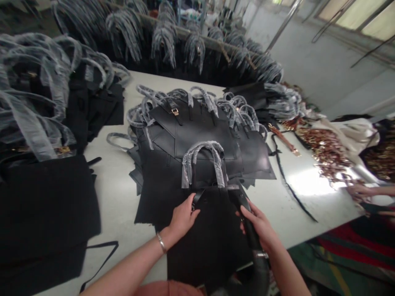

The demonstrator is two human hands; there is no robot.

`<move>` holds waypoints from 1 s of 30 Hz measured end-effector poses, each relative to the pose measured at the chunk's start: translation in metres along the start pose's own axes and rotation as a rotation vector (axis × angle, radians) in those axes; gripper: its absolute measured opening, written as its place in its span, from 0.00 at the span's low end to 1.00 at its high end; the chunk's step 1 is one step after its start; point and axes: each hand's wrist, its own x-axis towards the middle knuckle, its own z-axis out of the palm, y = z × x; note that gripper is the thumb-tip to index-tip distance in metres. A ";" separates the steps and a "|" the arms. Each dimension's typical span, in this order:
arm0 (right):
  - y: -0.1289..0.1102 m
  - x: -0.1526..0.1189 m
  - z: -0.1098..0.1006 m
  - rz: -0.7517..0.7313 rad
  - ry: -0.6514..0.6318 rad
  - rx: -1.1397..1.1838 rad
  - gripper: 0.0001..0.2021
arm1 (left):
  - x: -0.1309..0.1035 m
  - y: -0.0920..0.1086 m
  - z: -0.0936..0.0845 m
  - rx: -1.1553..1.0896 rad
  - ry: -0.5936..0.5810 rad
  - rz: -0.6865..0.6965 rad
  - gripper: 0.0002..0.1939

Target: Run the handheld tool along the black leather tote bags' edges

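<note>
A black leather bag piece point(210, 234) with a plastic-wrapped handle point(203, 150) lies in front of me on the pale table point(120, 193). My left hand point(185, 216) pinches a short black strap end point(199, 198) near the left foot of that handle. On the right, my right hand point(254, 220) is closed around a black strap point(251, 234), with a small metal part by the fingers. The strap runs down toward the bottom edge. Beyond both hands, a pile of black leather panels point(203, 135) with wrapped handles and a gold buckle point(175, 112) overlaps.
Black fabric pieces point(46, 209) and wrapped handles point(40, 82) are heaped at the left. More wrapped handles point(165, 37) hang on a rack behind. Brown straps with gold hardware point(327, 148) lie at the right, beside another person's hand point(359, 191).
</note>
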 end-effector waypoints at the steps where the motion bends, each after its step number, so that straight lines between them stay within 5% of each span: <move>1: -0.001 0.003 -0.005 0.018 -0.002 0.008 0.36 | 0.002 -0.003 0.003 0.051 -0.014 0.010 0.29; 4: -0.002 0.007 -0.010 0.066 -0.053 0.000 0.35 | 0.005 -0.007 0.009 0.137 -0.041 0.008 0.31; 8: 0.002 0.010 0.011 0.074 -0.149 -0.048 0.37 | 0.008 -0.002 0.007 0.185 -0.071 0.005 0.31; 12: -0.005 0.017 0.026 -0.113 0.011 0.043 0.40 | 0.010 0.004 0.000 0.252 -0.117 0.009 0.29; 15: -0.015 0.011 0.006 -0.213 0.129 0.113 0.39 | 0.008 0.010 -0.005 0.350 -0.133 -0.003 0.30; 18: -0.015 -0.008 -0.035 -0.215 0.229 0.110 0.38 | 0.011 0.023 -0.007 0.511 -0.014 0.115 0.34; 20: -0.005 -0.025 -0.063 -0.192 0.302 0.109 0.39 | 0.020 0.034 -0.005 0.581 0.059 0.270 0.32; 23: 0.023 -0.054 -0.094 -0.089 0.389 0.100 0.39 | 0.041 0.048 0.003 0.623 0.017 0.413 0.25; 30: 0.101 -0.120 -0.097 0.199 0.356 0.120 0.40 | 0.068 0.061 0.020 0.758 -0.038 0.454 0.12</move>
